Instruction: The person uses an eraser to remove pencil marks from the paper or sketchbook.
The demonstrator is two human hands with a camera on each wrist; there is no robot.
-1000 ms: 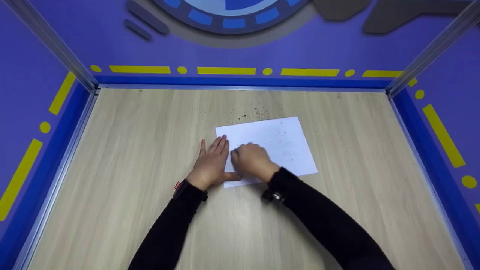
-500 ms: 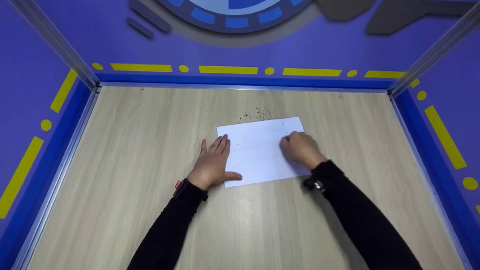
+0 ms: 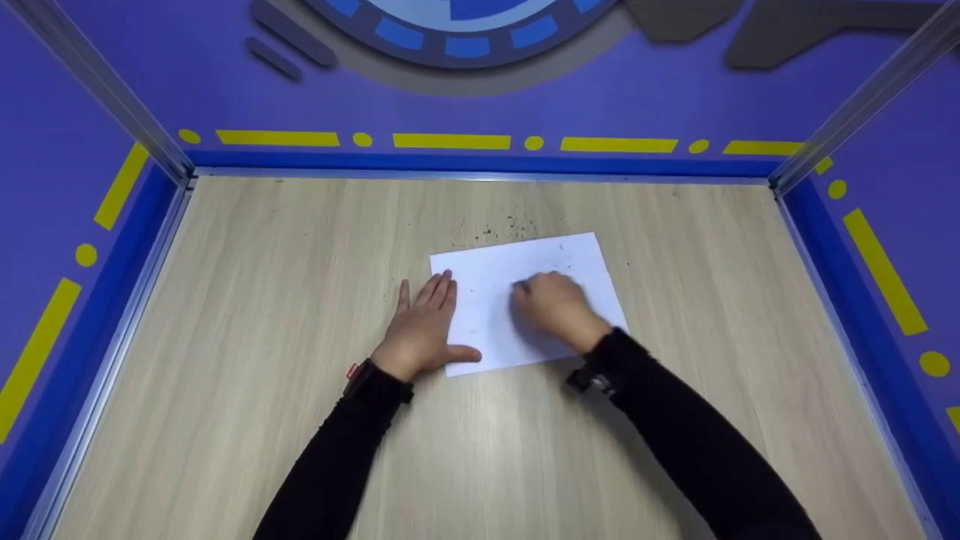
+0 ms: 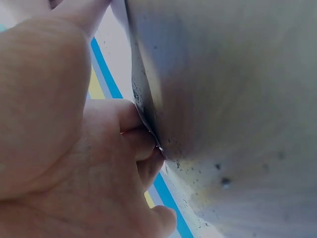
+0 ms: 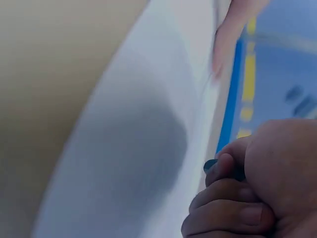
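A white sheet of paper (image 3: 489, 330) lies slightly turned on the table, with faint marks and specks on it. My left hand (image 3: 420, 327) rests flat on its left edge, fingers straight and thumb spread onto the lower left corner. Over the middle of the sheet, my right hand (image 3: 556, 306) is curled and grips a small dark eraser (image 5: 210, 165). Most of the eraser is hidden by the fingers; only its end shows in the right wrist view. In the left wrist view the fingertips (image 4: 151, 163) press at the paper's edge.
Dark crumbs (image 3: 517, 225) are scattered on the wooden table (image 3: 300, 300) beyond the sheet's far edge. Blue-purple walls (image 3: 480, 112) with yellow marks close off the back and both sides, joined by metal corner rails.
My right hand has swept with the eraser from the sheet's left part to its right, then back to the middle. The left hand stays in place. Some specks on the sheet have shifted.
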